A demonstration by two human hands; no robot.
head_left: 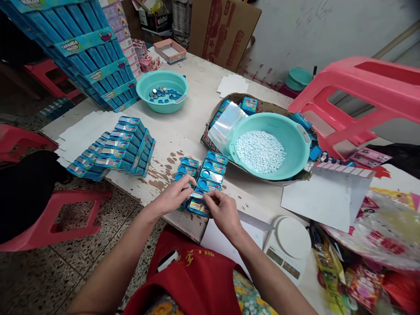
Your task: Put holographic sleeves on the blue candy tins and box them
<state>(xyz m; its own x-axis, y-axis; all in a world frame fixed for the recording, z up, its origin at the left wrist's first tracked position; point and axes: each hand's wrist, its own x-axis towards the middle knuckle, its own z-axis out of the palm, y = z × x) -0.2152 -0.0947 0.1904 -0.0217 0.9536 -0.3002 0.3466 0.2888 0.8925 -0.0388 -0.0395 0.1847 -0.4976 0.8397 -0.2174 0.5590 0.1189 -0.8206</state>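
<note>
Blue candy tins (pixel 215 167) stand in two rows near the table's front edge, several with a round recess on top. Over the nearer tins, my left hand (pixel 175 192) and my right hand (pixel 225 213) have their fingers pinched at opposite ends of a small shiny film strip (pixel 197 195). The strip lies across one tin, partly hidden by my fingertips. Just below it, another tin (pixel 198 206) has a glossy, reflective top.
A teal basin (pixel 300 153) of small white candies rests on a carton at right. Another basin (pixel 164 107) holds small round blue and silver pieces. Display boxes (pixel 131 151) of blue tins stand at left, a taller stack (pixel 95 57) behind. A white scale (pixel 293 236) sits at front right.
</note>
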